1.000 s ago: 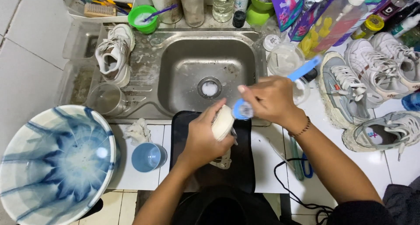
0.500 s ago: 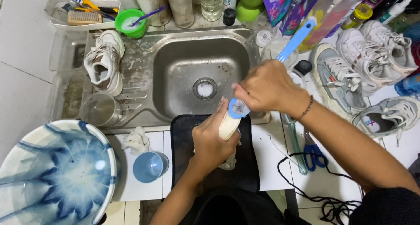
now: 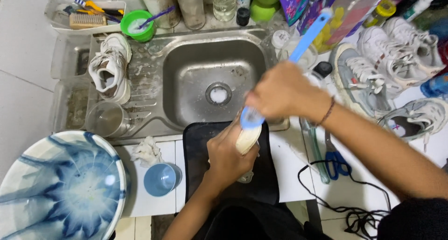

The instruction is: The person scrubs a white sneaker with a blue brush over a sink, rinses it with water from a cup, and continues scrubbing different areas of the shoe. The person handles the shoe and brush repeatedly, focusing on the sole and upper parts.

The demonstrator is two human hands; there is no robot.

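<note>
My left hand grips a pale cream insole over a black mat at the front of the steel sink. Above it, my right hand is closed on a blue-handled brush. The brush head rests on the top end of the insole. The handle points up and to the right, over the sink's right rim.
A white sneaker lies on the draining board left of the sink, with a glass below it. A blue-and-white basin, a blue cup and a crumpled cloth sit at front left. More sneakers, scissors and a black cable lie right.
The brush head has slid down along the insole toward me, and the handle has tilted further upright. My left hand keeps holding the insole in nearly the same place.
</note>
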